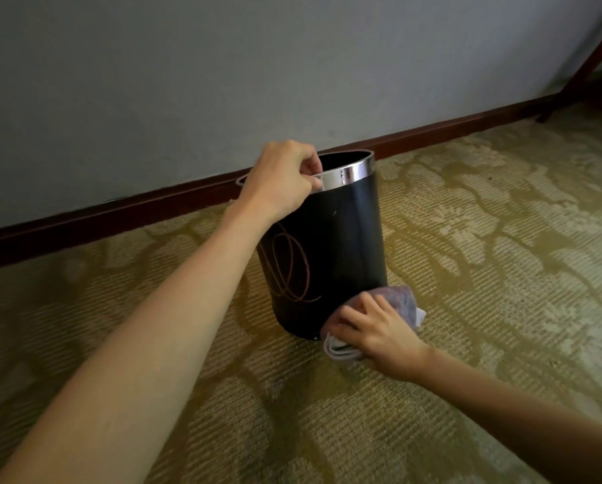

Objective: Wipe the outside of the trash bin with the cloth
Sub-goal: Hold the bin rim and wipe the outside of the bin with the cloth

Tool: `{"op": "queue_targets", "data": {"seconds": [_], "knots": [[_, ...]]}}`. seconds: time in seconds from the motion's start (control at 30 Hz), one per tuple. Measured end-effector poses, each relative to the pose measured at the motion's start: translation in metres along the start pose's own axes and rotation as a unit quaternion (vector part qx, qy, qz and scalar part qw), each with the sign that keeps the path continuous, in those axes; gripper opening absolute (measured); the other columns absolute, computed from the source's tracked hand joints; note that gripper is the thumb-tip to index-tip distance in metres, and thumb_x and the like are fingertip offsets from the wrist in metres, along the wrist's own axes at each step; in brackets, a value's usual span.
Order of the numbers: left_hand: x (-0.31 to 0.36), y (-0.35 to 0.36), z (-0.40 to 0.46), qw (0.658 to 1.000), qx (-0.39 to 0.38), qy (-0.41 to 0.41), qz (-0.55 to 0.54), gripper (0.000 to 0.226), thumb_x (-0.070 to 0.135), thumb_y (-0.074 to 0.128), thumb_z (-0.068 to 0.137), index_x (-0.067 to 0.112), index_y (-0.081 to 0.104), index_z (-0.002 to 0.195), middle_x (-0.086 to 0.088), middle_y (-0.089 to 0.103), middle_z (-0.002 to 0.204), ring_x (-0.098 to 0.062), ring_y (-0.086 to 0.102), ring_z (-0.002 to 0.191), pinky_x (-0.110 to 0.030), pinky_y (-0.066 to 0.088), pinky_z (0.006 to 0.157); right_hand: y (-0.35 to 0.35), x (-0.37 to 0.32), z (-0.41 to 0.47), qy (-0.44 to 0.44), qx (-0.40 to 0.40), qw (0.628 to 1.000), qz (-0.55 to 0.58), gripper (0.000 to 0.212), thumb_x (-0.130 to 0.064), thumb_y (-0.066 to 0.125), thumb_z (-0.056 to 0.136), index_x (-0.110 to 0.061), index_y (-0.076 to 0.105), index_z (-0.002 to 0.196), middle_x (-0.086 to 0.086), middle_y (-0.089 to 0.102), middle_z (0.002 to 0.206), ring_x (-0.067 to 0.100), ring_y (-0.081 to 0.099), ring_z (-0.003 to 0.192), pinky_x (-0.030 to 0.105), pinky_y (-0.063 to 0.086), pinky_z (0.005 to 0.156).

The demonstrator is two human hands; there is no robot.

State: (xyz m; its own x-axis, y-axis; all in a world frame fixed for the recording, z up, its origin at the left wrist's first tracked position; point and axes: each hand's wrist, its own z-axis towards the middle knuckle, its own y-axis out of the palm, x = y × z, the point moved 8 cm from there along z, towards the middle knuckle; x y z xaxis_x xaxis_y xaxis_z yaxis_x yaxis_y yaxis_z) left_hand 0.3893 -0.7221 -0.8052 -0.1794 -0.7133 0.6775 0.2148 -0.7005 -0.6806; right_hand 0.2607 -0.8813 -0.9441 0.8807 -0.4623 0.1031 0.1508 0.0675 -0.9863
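A black round trash bin (pixel 341 246) with a shiny metal rim and a thin orange scribble on its side stands on the carpet near the wall. My left hand (pixel 280 179) grips the rim at the near left, fingers curled over the edge into the opening. My right hand (pixel 373 331) holds a folded grey-purple cloth (pixel 402 302) and presses it against the bin's lower right side, close to the floor. The part of the cloth beneath that hand is hidden.
Patterned green-beige carpet (pixel 484 274) covers the floor all around. A grey wall with a dark wooden baseboard (pixel 118 213) runs just behind the bin. Dark wooden furniture legs (pixel 578 75) stand at the far right.
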Motion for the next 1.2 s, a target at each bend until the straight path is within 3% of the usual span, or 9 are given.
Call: {"op": "queue_targets", "data": {"seconds": [0.13,0.27,0.37,0.57,0.67,0.77,0.9,1.1,1.2], "knots": [[0.001,0.003,0.001,1.0,0.018,0.0,0.012,0.009,0.015,0.07,0.078,0.02,0.065,0.084,-0.001,0.065,0.084,-0.019,0.062,0.081,-0.04,0.053,0.078,-0.043,0.035,0.017,0.098,0.106,0.986,0.087,0.043,-0.002,0.061,0.06,-0.007,0.068,0.103,0.015,0.058,0.092,0.033,0.048,0.077,0.043,0.045,0.061],[-0.002,0.003,0.003,1.0,0.005,0.003,-0.008,0.013,0.012,0.072,0.075,0.023,0.064,0.077,0.004,0.064,0.076,-0.015,0.062,0.075,-0.041,0.053,0.075,-0.109,0.102,0.037,0.264,0.315,0.904,0.117,0.038,0.004,0.062,0.066,-0.005,0.069,0.102,0.018,0.054,0.096,0.033,0.043,0.086,0.034,0.034,0.069],[0.0,0.007,0.0,1.0,-0.007,0.013,-0.003,0.016,0.012,0.071,0.075,0.026,0.061,0.074,0.005,0.063,0.074,-0.014,0.061,0.073,-0.043,0.053,0.073,-0.12,0.115,0.047,0.298,0.361,0.876,0.117,0.036,0.0,0.059,0.068,-0.007,0.07,0.101,0.017,0.053,0.097,0.03,0.041,0.087,0.028,0.029,0.07],[-0.019,-0.007,0.0,1.0,0.018,-0.013,-0.014,0.012,0.014,0.07,0.077,0.024,0.063,0.079,0.002,0.064,0.079,-0.018,0.062,0.077,-0.043,0.053,0.076,-0.049,0.041,0.032,0.089,0.143,0.985,0.036,0.062,0.005,0.073,0.051,-0.009,0.069,0.11,0.014,0.062,0.095,0.032,0.045,0.082,0.047,0.044,0.063],[-0.016,-0.008,-0.003,1.0,0.007,0.006,-0.013,0.008,0.02,0.069,0.08,0.023,0.066,0.088,0.004,0.066,0.085,-0.014,0.062,0.081,-0.038,0.052,0.078,-0.031,0.031,0.021,0.074,0.083,0.993,0.033,0.064,0.002,0.076,0.049,-0.013,0.069,0.111,0.009,0.061,0.092,0.025,0.036,0.081,0.043,0.044,0.061],[-0.017,-0.008,-0.008,0.999,-0.031,0.034,-0.025,0.021,0.025,0.065,0.085,0.025,0.066,0.106,0.006,0.066,0.103,-0.009,0.058,0.096,-0.026,0.043,0.084,-0.034,0.039,0.019,0.102,0.081,0.991,0.037,0.065,0.002,0.076,0.047,-0.014,0.069,0.11,0.009,0.059,0.092,0.03,0.045,0.079,0.046,0.045,0.061],[-0.045,-0.013,-0.014,0.995,-0.102,0.014,-0.001,0.029,0.019,0.055,0.093,0.026,0.059,0.12,0.006,0.061,0.12,-0.011,0.052,0.113,-0.031,0.038,0.098,-0.035,0.045,0.013,0.134,0.081,0.987,0.042,0.063,0.003,0.076,0.051,-0.015,0.069,0.111,0.009,0.059,0.094,0.032,0.048,0.077,0.047,0.045,0.062],[-0.049,-0.014,-0.02,0.996,-0.085,0.008,0.001,0.028,0.011,0.054,0.092,0.035,0.064,0.084,0.014,0.063,0.085,-0.002,0.056,0.085,-0.02,0.038,0.07,-0.033,0.037,0.005,0.131,0.059,0.988,0.061,0.062,0.001,0.076,0.052,-0.018,0.068,0.111,0.007,0.058,0.095,0.029,0.046,0.082,0.045,0.045,0.064],[-0.044,-0.008,-0.024,0.99,-0.132,0.015,0.035,0.043,0.002,0.052,0.089,0.04,0.058,0.07,0.015,0.062,0.081,-0.005,0.058,0.086,-0.023,0.043,0.072,-0.034,0.033,0.0,0.141,0.047,0.986,0.076,0.059,0.001,0.075,0.054,-0.019,0.069,0.11,0.007,0.059,0.095,0.03,0.05,0.08,0.043,0.045,0.063]]}}
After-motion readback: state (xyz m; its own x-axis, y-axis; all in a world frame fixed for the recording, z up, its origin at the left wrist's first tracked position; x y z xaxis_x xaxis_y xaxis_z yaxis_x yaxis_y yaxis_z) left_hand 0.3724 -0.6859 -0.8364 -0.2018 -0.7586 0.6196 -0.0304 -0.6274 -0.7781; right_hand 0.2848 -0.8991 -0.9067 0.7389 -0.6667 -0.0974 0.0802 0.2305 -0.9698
